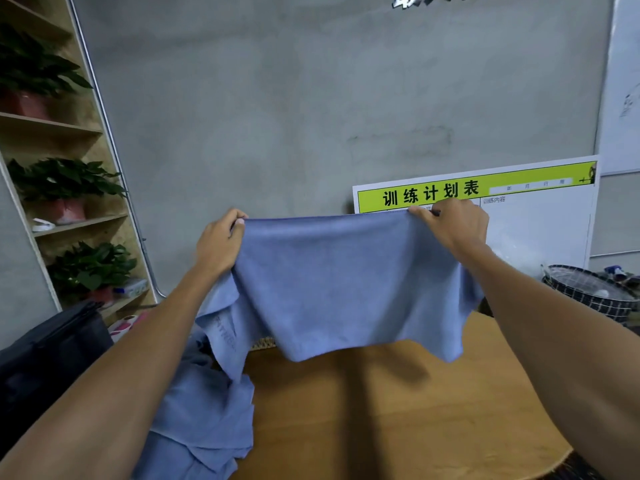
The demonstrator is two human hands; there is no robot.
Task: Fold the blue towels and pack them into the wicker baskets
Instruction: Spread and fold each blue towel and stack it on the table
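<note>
A blue towel (339, 285) hangs spread in the air above the wooden table (398, 410). My left hand (220, 245) pinches its upper left corner and my right hand (453, 225) pinches its upper right corner, so the top edge is stretched between them. Several more blue towels (204, 420) lie in a crumpled heap at the table's left edge. A small strip of wicker basket (263, 342) shows just under the hanging towel; the rest of it is hidden.
A white and green board (540, 216) leans on the grey wall behind the table. A dark checked basket with plastic wrap (588, 292) stands at the right. Shelves with potted plants (65, 188) line the left, with a black bag (48, 351) below.
</note>
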